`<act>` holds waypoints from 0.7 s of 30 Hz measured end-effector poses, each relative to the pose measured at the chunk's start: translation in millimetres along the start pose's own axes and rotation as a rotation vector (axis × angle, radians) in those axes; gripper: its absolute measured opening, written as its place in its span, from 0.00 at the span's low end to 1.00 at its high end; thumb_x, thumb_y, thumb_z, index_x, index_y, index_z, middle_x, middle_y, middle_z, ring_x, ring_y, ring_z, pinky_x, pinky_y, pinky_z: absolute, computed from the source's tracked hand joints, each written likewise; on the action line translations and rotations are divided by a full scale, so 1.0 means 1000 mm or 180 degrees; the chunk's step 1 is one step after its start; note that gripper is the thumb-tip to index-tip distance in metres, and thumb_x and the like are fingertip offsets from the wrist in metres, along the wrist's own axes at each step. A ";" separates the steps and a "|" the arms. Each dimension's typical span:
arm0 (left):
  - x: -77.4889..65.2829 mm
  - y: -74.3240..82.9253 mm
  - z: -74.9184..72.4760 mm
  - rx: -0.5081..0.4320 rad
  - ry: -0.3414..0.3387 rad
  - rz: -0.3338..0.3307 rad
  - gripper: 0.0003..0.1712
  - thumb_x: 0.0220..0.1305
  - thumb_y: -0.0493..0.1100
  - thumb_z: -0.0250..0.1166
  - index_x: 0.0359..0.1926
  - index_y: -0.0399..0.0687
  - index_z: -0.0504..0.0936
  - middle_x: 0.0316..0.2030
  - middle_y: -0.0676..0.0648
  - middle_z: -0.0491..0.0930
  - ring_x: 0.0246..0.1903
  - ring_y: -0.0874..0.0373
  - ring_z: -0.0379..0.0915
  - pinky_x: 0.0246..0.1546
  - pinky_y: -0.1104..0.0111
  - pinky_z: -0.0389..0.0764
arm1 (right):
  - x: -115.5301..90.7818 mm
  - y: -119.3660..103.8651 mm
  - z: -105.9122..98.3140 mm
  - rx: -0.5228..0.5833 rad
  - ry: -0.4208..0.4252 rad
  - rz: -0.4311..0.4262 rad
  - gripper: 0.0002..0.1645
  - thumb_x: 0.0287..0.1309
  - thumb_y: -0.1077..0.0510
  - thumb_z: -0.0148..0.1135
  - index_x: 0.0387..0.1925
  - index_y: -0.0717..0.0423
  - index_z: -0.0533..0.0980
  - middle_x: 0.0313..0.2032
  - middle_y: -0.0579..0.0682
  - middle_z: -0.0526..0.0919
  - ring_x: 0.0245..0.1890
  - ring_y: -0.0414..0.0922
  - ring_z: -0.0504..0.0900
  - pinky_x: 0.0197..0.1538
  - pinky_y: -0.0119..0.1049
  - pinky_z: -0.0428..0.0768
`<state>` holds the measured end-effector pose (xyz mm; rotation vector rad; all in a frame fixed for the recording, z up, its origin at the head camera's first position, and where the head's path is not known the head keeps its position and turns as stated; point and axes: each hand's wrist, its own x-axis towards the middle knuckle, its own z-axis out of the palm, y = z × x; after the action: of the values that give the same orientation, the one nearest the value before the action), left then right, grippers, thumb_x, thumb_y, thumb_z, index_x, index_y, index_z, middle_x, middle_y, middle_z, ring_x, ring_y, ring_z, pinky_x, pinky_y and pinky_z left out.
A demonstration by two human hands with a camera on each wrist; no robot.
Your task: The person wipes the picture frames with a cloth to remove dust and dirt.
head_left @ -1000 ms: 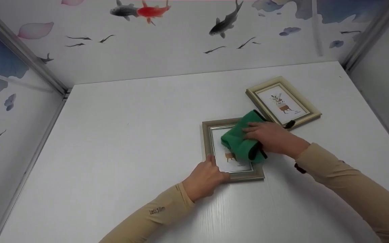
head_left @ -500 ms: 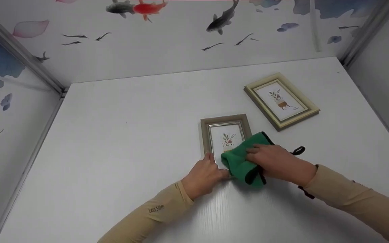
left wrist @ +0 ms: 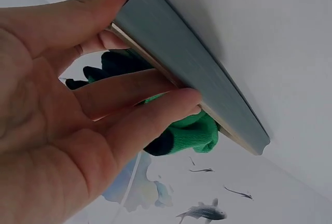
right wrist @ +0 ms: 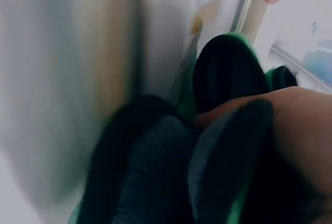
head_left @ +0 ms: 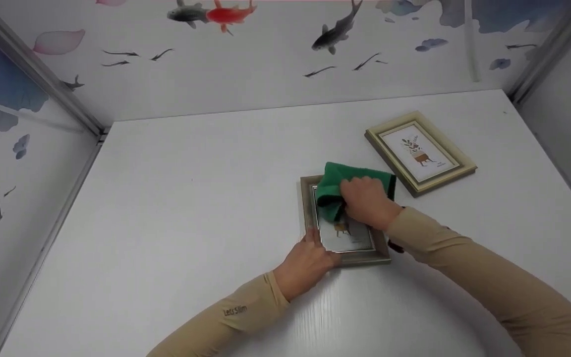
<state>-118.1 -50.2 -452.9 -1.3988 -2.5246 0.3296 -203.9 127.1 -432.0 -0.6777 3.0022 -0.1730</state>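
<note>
A brownish-grey picture frame (head_left: 365, 259) lies face up on the white table, with a plant print inside. My left hand (head_left: 308, 265) grips its near left corner, thumb on the near edge and fingers along the left side. In the left wrist view, the fingers (left wrist: 161, 110) reach over the frame's edge (left wrist: 192, 66). My right hand (head_left: 369, 201) holds a folded green cloth (head_left: 352, 172) with black edging against the upper part of the frame, hiding much of the print. The right wrist view shows the cloth's dark folds (right wrist: 228, 73) bunched around that hand.
A second, gold-coloured picture frame (head_left: 456, 173) with a similar print lies angled at the back right, close to the cloth. The white table (head_left: 196, 208) meets a fish-patterned back wall (head_left: 246, 74) and side panels on the left and right.
My right hand first drew the cloth down towards the frame's near edge, then moved it back up and left to the far part. My left hand keeps its place on the corner.
</note>
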 end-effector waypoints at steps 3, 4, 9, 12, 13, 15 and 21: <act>-0.002 0.000 0.000 0.0038 0.0086 -0.0011 0.09 0.59 0.36 0.67 0.34 0.59 0.87 0.25 0.47 0.84 0.41 0.44 0.80 0.37 0.64 0.82 | 0.009 -0.012 0.003 -0.0009 0.0051 -0.0162 0.10 0.53 0.67 0.63 0.23 0.63 0.69 0.19 0.56 0.73 0.23 0.56 0.79 0.25 0.50 0.80; -0.002 0.000 0.000 0.0044 0.0112 -0.0016 0.08 0.59 0.38 0.67 0.34 0.59 0.87 0.24 0.47 0.84 0.39 0.45 0.79 0.33 0.66 0.82 | 0.011 -0.015 0.004 0.0033 0.0075 -0.0268 0.09 0.52 0.67 0.63 0.24 0.63 0.70 0.19 0.56 0.72 0.23 0.54 0.78 0.25 0.49 0.79; -0.003 -0.002 0.000 -0.0049 0.0209 0.0026 0.07 0.56 0.41 0.70 0.33 0.61 0.86 0.20 0.50 0.82 0.32 0.53 0.76 0.25 0.72 0.78 | 0.017 -0.012 0.010 0.0489 0.0042 -0.0914 0.10 0.50 0.70 0.64 0.35 0.63 0.73 0.26 0.55 0.77 0.27 0.50 0.77 0.32 0.47 0.79; -0.003 -0.003 0.000 -0.0158 0.0179 0.0098 0.08 0.54 0.39 0.71 0.32 0.60 0.85 0.18 0.51 0.80 0.27 0.57 0.74 0.25 0.71 0.76 | 0.014 -0.001 0.010 0.0742 -0.0164 -0.1147 0.19 0.48 0.73 0.64 0.44 0.60 0.75 0.37 0.55 0.80 0.37 0.50 0.78 0.42 0.48 0.78; -0.003 -0.003 0.000 -0.0177 0.0156 0.0129 0.08 0.53 0.38 0.71 0.32 0.59 0.85 0.18 0.52 0.80 0.26 0.57 0.74 0.25 0.71 0.76 | 0.012 0.003 0.010 0.0768 -0.0233 -0.1193 0.23 0.48 0.74 0.65 0.47 0.59 0.75 0.40 0.55 0.81 0.41 0.51 0.79 0.45 0.49 0.78; -0.003 -0.004 0.000 -0.0219 0.0108 0.0169 0.09 0.54 0.37 0.70 0.32 0.58 0.85 0.19 0.52 0.80 0.25 0.58 0.75 0.30 0.68 0.77 | 0.007 0.011 0.010 0.0682 -0.0289 -0.1313 0.27 0.47 0.73 0.69 0.51 0.57 0.75 0.46 0.55 0.80 0.49 0.53 0.78 0.50 0.50 0.77; 0.000 -0.006 -0.001 -0.0281 -0.0108 0.0182 0.11 0.55 0.35 0.70 0.35 0.57 0.87 0.22 0.53 0.83 0.26 0.59 0.78 0.52 0.59 0.75 | -0.014 0.020 0.006 -0.0214 -0.0048 -0.1218 0.20 0.48 0.68 0.72 0.44 0.57 0.77 0.42 0.55 0.83 0.45 0.55 0.80 0.42 0.52 0.80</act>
<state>-122.7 -53.5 -449.8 -1.5123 -2.5588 0.2572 -199.6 150.5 -439.6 -1.2488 2.8417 -0.0819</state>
